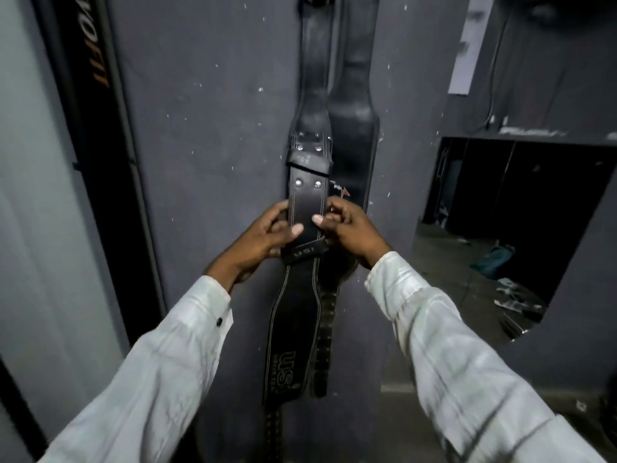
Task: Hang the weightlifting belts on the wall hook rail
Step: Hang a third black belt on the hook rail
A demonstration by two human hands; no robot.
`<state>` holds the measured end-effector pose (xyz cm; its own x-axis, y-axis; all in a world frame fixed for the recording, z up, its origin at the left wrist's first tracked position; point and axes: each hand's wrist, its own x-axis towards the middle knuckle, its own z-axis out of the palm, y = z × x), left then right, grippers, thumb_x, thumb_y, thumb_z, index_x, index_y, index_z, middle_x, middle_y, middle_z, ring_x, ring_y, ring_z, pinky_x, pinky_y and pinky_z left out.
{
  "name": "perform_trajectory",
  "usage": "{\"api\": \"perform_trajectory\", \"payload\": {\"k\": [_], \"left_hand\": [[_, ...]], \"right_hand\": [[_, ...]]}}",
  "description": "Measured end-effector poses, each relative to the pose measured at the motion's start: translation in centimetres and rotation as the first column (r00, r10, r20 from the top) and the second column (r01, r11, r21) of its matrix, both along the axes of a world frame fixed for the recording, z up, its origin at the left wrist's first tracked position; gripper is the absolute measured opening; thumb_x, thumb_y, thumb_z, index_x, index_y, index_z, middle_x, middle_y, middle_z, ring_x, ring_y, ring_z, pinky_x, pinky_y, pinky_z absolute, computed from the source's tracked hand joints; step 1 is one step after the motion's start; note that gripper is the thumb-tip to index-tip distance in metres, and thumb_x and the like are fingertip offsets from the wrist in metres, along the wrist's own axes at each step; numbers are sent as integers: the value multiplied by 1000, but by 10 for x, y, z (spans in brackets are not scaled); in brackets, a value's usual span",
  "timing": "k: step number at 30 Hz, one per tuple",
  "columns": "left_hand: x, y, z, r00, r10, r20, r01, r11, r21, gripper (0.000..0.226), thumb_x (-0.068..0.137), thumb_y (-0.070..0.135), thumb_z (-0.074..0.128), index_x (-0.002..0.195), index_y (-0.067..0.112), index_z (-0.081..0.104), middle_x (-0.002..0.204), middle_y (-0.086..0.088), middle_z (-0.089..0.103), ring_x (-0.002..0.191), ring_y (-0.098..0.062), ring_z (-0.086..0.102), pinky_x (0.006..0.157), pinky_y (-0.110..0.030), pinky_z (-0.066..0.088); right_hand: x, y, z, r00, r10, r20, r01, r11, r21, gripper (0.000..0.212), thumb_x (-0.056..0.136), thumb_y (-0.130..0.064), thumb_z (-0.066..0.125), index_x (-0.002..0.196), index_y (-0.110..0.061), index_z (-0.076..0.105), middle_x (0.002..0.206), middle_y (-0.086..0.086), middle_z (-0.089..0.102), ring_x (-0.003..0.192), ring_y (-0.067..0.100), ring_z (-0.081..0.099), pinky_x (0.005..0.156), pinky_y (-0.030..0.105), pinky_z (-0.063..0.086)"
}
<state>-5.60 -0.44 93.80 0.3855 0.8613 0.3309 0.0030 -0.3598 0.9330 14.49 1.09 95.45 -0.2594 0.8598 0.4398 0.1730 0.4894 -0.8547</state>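
Left hand (263, 235): fingers (277, 208) curled round the left edge of the stitched belt (307, 202), thumb flat on its face, so gripping. Right hand (352, 230) is the same on the other side: fingers hooked on the right edge, thumb pressed on the face, thumbs near but apart. Both grips sit on the narrow strap section, dead centre of view. Just below the thumbs, toward 6 o'clock, a keeper loop (303, 250) marked USI wraps the strap, slightly tilted. Toward 12 o'clock from the hands: two rivets (298, 183), then a second loop (309, 160), then the strap runs up the wall (200, 128) to the top edge; what it hangs from is too dark to tell. Toward 6 o'clock the belt widens into a back pad with USI lettering, flat against the wall. A perforated strap (325, 329) hangs just beside the pad on its 3 o'clock side, partly behind it. A plain belt (354, 128) hangs at 1 o'clock from the hands, edge to edge with the stitched one. White sleeves (160, 362) enter from 7 and 5 o'clock. Door frame (100, 95) with gold lettering at 10 o'clock. Recess or mirror (500, 212) at 3 o'clock, can't tell which; clutter shows in it.
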Motion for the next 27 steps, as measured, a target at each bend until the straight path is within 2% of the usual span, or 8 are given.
{"api": "perform_trajectory", "payload": {"k": [3, 6, 10, 15, 19, 22, 25, 27], "left_hand": [[-6, 6, -14, 998, 47, -40, -47, 999, 7, 59, 92, 7, 64, 144, 22, 40, 98, 6, 72, 77, -2, 60, 62, -24, 44], [6, 10, -1, 983, 172, 66, -181, 971, 155, 42, 93, -7, 54, 128, 15, 49, 69, 16, 68, 58, 6, 56, 54, -13, 44], [12, 14, 21, 957, 224, 184, -265, 934, 238, 45, 91, -8, 56, 111, 32, 58, 90, 9, 70, 76, 2, 65, 71, -20, 52], [23, 23, 28, 916, 270, 296, -348, 901, 258, 44, 91, -7, 57, 119, 28, 55, 105, 5, 69, 92, -3, 66, 90, -31, 52], [36, 27, 33, 890, 285, 355, -389, 882, 267, 46, 89, -9, 55, 121, 25, 54, 110, -2, 67, 99, -8, 64, 94, -25, 48], [41, 31, 40, 879, 283, 383, -401, 874, 275, 45, 89, -8, 55, 126, 18, 53, 115, -8, 66, 101, -13, 63, 98, -31, 48], [46, 34, 52, 865, 287, 411, -419, 864, 279, 45, 89, -8, 56, 123, 21, 53, 116, -6, 66, 102, -12, 63, 99, -28, 48], [50, 33, 60, 854, 292, 430, -430, 862, 270, 49, 89, -8, 57, 120, 29, 51, 114, -1, 65, 102, -10, 63, 100, -27, 47]], "right_hand": [[-3, 7, 30, 999, -33, 21, 32, 996, 87, 19, 94, -2, 61, 105, 12, 53, 75, 16, 49, 62, 17, 46, 54, 25, 41], [-8, 8, 51, 999, -50, -20, 52, 991, 122, 10, 95, -4, 62, 87, -9, 60, 69, 3, 55, 62, 12, 50, 56, 23, 42], [-11, 2, 35, 998, -46, -44, 44, 998, -38, 12, 97, -21, 63, 100, -16, 53, 72, -6, 50, 60, 3, 51, 54, 22, 46], [-7, 9, -22, 924, -219, 312, 206, 976, 76, 41, 91, -53, 51, 92, -14, 64, 95, 8, 71, 94, 27, 67, 95, 42, 51], [-12, 5, -19, 880, -414, 233, 369, 905, 214, 30, 98, -41, 51, 81, -18, 59, 86, 3, 68, 89, 26, 64, 93, 46, 50], [-2, 5, -14, 942, -289, 173, 273, 956, 111, 37, 94, -49, 54, 97, -13, 64, 101, 11, 70, 102, 29, 66, 99, 50, 50], [6, 0, -18, 996, -89, 32, 91, 993, -77, 34, 98, -28, 59, 128, -11, 57, 127, 14, 66, 121, 30, 62, 109, 47, 47], [6, -1, -23, 990, -141, -15, 141, 989, -34, 37, 93, -33, 64, 126, -16, 58, 125, 10, 68, 120, 29, 63, 108, 50, 47]]}}
